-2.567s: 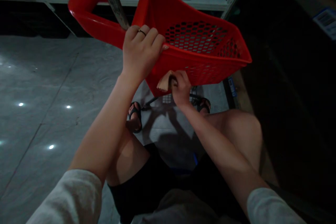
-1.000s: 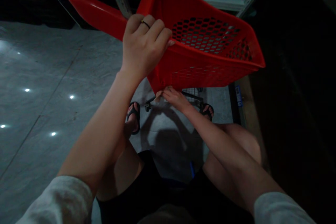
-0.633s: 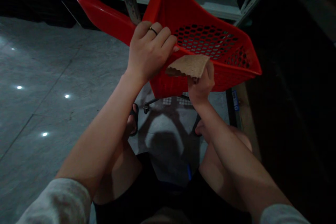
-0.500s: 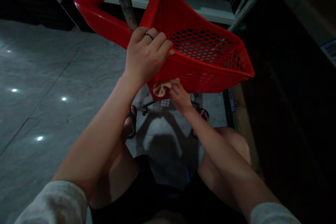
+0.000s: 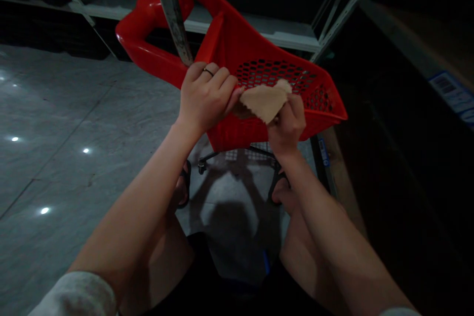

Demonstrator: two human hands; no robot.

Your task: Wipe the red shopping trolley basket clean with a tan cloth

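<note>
A red plastic shopping basket (image 5: 326,81) with honeycomb holes stands tilted in front of me on wheels. My left hand (image 5: 207,91), a dark ring on one finger, is wrapped over its near rim beside the grey metal pole (image 5: 172,15). In my right hand (image 5: 289,123) is a tan cloth (image 5: 264,101), pinched at its right end and spread in front of the near rim. The cloth's left end comes up to my left thumb; whether the thumb grips it I cannot tell.
Behind the basket runs a pale metal shelf (image 5: 292,37). A caster (image 5: 202,165) touches the grey tiled floor (image 5: 66,123) between my feet. Dark shelving with blue-and-white labels (image 5: 450,91) lines the right side.
My right hand has risen with the cloth from the basket's lower near side to its rim, and the crumpled cloth is now spread out. My left hand keeps its hold on the rim.
</note>
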